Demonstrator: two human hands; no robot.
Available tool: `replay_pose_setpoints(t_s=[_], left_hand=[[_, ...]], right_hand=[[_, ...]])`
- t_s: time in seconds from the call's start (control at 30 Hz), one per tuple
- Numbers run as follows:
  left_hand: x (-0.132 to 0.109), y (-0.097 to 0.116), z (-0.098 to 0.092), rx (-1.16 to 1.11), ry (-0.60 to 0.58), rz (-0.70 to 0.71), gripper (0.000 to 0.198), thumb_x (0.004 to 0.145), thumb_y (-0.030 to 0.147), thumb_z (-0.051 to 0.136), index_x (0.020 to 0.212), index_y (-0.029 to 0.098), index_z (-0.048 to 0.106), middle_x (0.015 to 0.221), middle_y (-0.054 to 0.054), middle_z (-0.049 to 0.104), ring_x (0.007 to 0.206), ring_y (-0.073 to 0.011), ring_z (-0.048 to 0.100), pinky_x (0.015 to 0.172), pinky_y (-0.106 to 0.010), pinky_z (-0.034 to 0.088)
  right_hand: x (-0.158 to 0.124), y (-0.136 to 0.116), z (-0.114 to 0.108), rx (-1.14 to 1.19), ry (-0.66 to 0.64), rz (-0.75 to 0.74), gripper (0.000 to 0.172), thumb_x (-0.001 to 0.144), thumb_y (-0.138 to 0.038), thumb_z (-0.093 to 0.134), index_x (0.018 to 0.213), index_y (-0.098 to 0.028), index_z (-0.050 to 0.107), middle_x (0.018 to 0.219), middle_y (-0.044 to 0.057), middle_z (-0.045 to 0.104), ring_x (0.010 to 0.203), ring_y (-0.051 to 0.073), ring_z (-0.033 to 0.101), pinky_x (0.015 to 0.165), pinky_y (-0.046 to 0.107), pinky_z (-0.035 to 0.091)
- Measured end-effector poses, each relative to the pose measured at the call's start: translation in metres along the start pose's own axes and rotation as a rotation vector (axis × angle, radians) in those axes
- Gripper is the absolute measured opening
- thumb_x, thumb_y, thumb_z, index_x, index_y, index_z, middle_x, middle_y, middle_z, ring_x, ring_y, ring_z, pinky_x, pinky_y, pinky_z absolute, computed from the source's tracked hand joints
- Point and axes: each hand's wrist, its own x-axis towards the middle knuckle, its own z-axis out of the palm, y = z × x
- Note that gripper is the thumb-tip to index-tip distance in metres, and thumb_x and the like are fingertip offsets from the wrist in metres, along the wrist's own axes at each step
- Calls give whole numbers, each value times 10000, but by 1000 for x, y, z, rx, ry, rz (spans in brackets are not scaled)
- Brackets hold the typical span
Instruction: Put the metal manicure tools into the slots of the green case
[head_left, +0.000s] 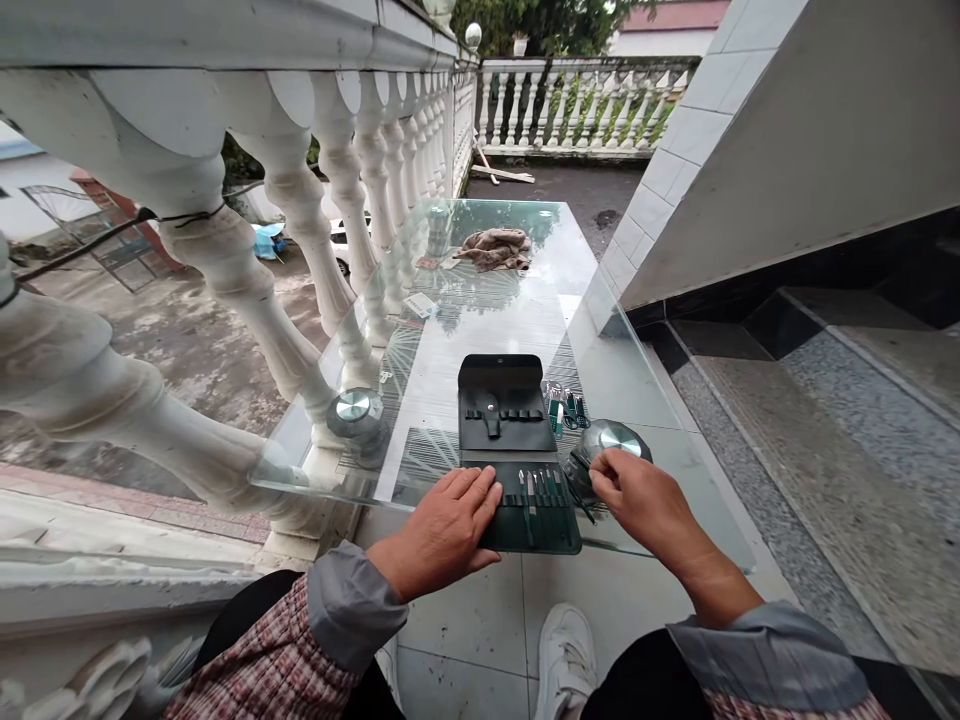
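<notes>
An unfolded black and dark green manicure case [501, 436] lies on the glass table [450, 330]. Its near flap carries several slim metal tools [534, 487] tucked in loops, while the loops of the upper part hold none. My left hand [455, 515] rests flat on the near flap's left side, fingers stretched out. Just right of the case, my right hand [637, 490] pinches a slim dark tool [584, 500] whose exact kind I cannot make out. Beyond the case's right edge, a small group of green-handled nail tools [568, 408] lies on the glass.
A crumpled brown cloth [495, 249] is at the table's far end. A small card [420, 305] lies near the left edge. Round metal-topped table supports [611, 438] show through the glass. White balusters [285, 220] flank the left, stone steps [825, 420] the right.
</notes>
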Motion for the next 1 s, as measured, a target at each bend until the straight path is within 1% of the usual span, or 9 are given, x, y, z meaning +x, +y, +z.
replay_pose_setpoints(t_s=[0.07, 0.17, 0.23, 0.37, 0.47, 0.57, 0.67, 0.83, 1.0], left_hand=[[0, 0, 1, -8, 4, -2, 789, 710, 517, 690, 1288, 65, 402, 1347, -209, 432, 1201, -329, 438, 1017, -460, 338], [0, 0, 3, -9, 16, 0, 783, 712, 516, 687, 1279, 53, 409, 1343, -218, 431, 1195, -332, 439, 1016, -462, 335], [0, 0, 3, -5, 21, 2, 780, 712, 519, 685, 1272, 46, 415, 1338, -220, 434, 1190, -335, 440, 1015, -460, 334], [-1, 0, 4, -15, 27, 5, 780, 705, 517, 692, 1262, 43, 422, 1330, -222, 440, 1185, -335, 444, 1009, -458, 338], [-1, -1, 4, -27, 31, 2, 789, 692, 519, 703, 1261, 49, 422, 1330, -221, 440, 1180, -336, 450, 1002, -462, 342], [-2, -1, 5, -25, 39, 2, 784, 701, 517, 696, 1265, 49, 419, 1330, -223, 440, 1173, -339, 455, 998, -470, 342], [-3, 0, 4, -19, 43, 7, 779, 700, 504, 700, 1261, 39, 423, 1329, -223, 440, 1173, -337, 453, 1005, -462, 337], [-3, 0, 2, -14, 50, 13, 786, 690, 510, 705, 1250, 29, 436, 1328, -218, 444, 1174, -338, 447, 1013, -449, 330], [-3, -1, 1, -16, 45, 18, 784, 695, 502, 705, 1253, 24, 429, 1324, -224, 446, 1178, -337, 446, 1016, -452, 325]], right_hand=[[1, 2, 1, 197, 28, 56, 130, 773, -302, 472, 764, -209, 562, 697, 6, 590, 636, 150, 510, 585, 269, 351], [2, -4, 0, 501, 51, 83, 313, 768, -392, 478, 981, -196, 596, 686, 1, 566, 623, 150, 516, 602, 280, 401], [2, -13, 0, 666, 12, 87, 416, 759, -435, 485, 1071, -177, 585, 666, -6, 539, 576, 139, 485, 572, 283, 410], [2, -35, 3, 905, -137, 113, 423, 719, -456, 539, 1025, -168, 595, 686, -3, 548, 528, 115, 460, 524, 279, 425], [4, -48, 9, 1002, -199, 84, 395, 705, -426, 571, 1002, -167, 573, 685, -20, 519, 510, 98, 468, 510, 269, 434], [6, -58, 16, 1034, -196, 30, 432, 704, -375, 579, 1083, -177, 522, 756, -18, 513, 522, 90, 480, 489, 255, 439], [8, -65, 21, 972, -150, -33, 471, 733, -333, 539, 1178, -191, 483, 768, -19, 504, 546, 97, 479, 503, 255, 444], [11, -69, 26, 767, -37, -125, 366, 763, -275, 497, 1116, -195, 546, 762, -7, 534, 650, 125, 513, 650, 281, 445], [16, -70, 31, 758, -30, -94, 356, 747, -264, 504, 1091, -188, 554, 780, 4, 574, 692, 136, 544, 692, 288, 437]])
